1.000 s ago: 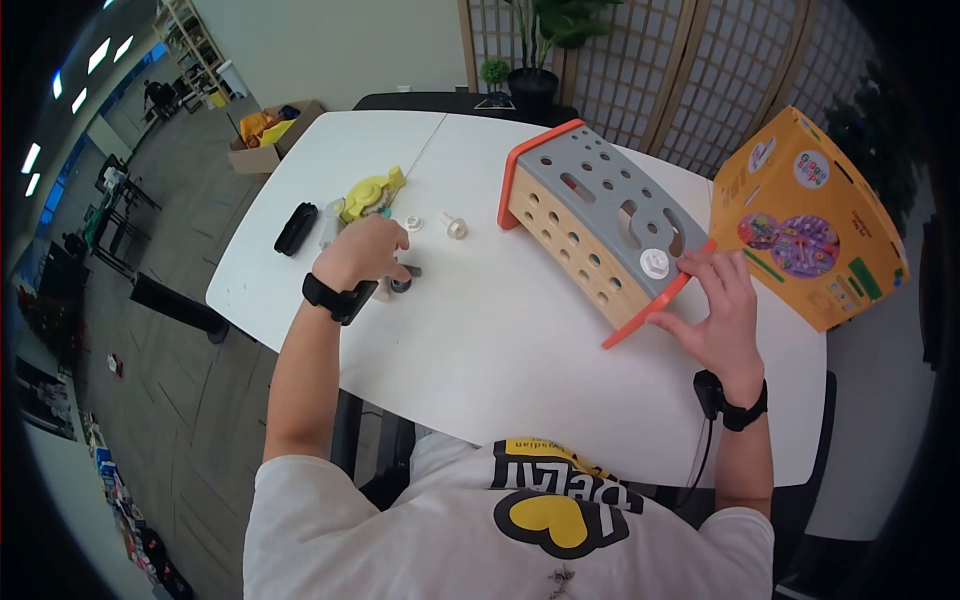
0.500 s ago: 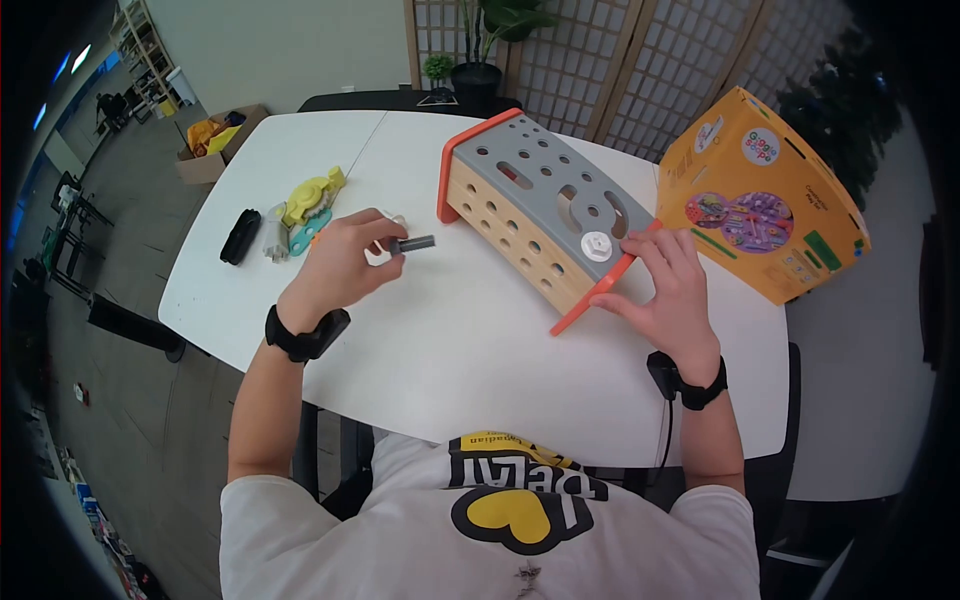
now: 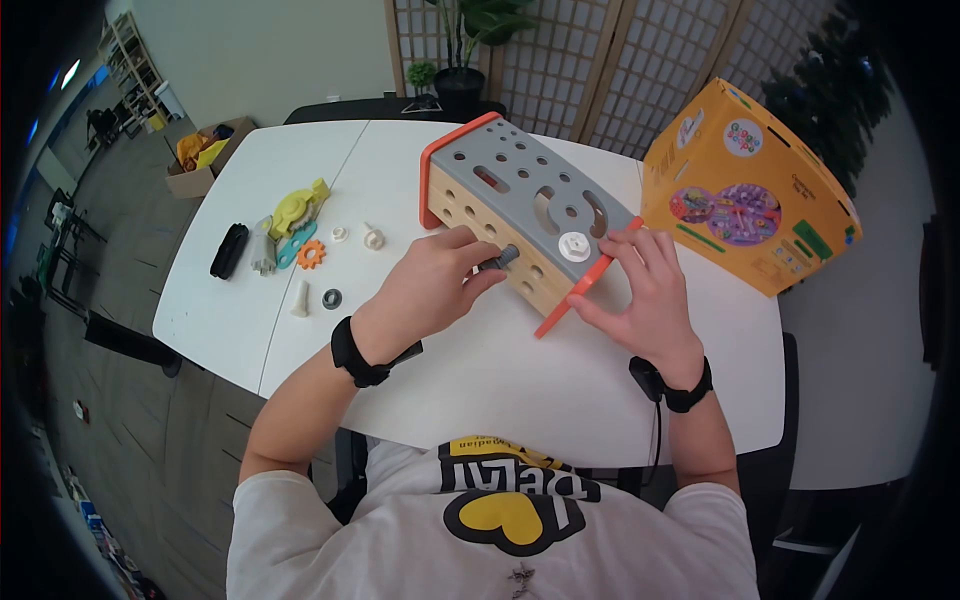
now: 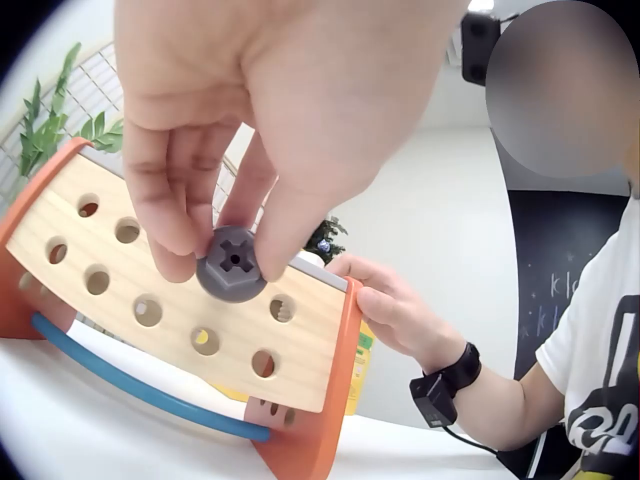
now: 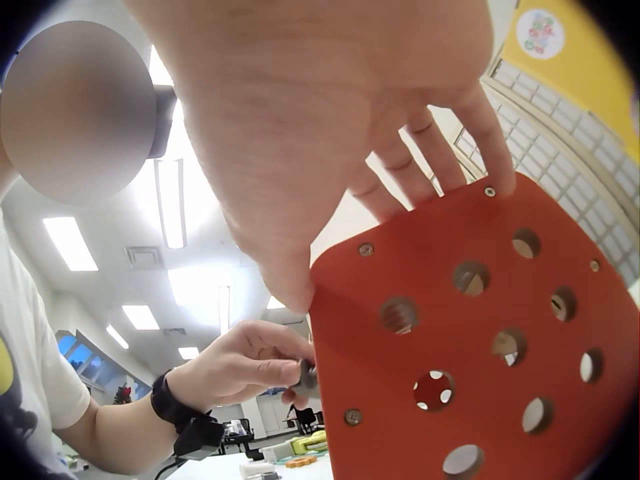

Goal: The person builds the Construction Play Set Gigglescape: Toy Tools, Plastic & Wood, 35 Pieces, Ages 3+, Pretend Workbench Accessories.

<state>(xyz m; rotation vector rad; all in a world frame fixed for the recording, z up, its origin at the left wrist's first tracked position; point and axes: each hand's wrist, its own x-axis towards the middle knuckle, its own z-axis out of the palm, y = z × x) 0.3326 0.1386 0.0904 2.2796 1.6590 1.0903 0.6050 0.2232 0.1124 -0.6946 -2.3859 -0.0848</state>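
My left hand pinches a dark grey toy bolt between fingertips and thumb. Its hex head with a cross-shaped slot faces the left wrist camera, and its shank points at the holed wooden side of a toy workbench. In the head view the bolt overlaps that side near its upper row of holes. My right hand holds the red end panel of the workbench by its edge, fingers over the top. A white hex-shaped piece sits on the grey holed top, near my right fingers.
Left on the white table lie a yellow toy piece, an orange gear, a grey ring, a white peg, a white bolt and a black case. An orange-yellow box stands behind the workbench.
My left hand has picked up the grey bolt from among the loose parts and carried it right to the workbench's wooden side. My right hand keeps its hold on the red panel.
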